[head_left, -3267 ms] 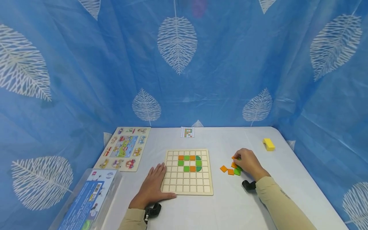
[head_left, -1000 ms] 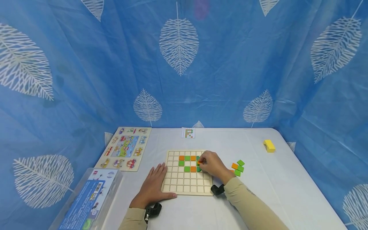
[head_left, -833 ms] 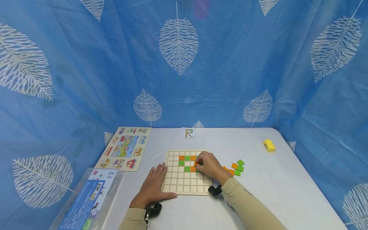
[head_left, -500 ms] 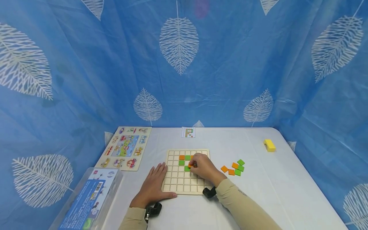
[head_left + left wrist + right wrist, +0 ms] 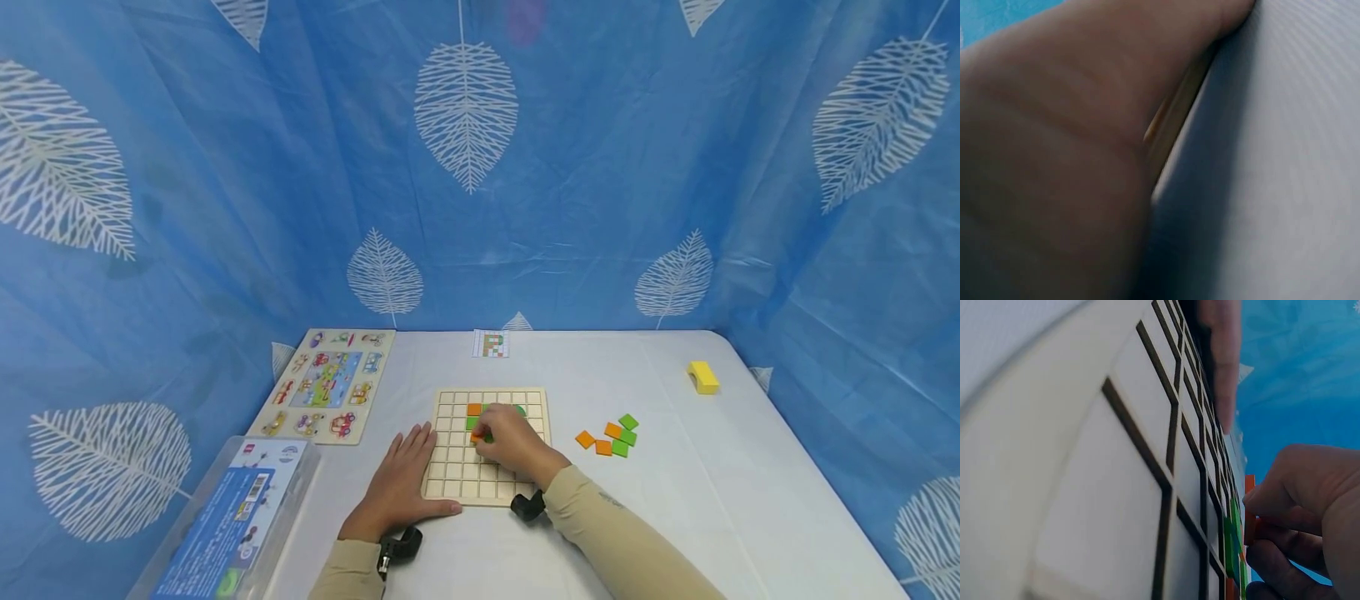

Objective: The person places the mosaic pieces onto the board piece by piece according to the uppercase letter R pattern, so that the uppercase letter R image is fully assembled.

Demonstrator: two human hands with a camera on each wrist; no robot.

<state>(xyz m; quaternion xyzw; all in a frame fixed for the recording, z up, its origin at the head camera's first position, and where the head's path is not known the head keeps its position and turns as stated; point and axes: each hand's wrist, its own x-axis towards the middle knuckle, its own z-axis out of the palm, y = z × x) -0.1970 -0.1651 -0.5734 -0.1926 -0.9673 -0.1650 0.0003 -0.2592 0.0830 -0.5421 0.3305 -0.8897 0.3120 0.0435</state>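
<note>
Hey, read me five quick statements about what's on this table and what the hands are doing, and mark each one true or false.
1. The right hand pinches an orange tile. True.
2. The left hand holds a green tile. False: the left hand lies spread at the left edge of the grid board.
3. The yellow block sits to the right of the loose tiles. True.
4. The loose tiles are all green. False: three are orange and three green.
5. The picture card lies beyond the grid board, near the table's far edge. True.
</note>
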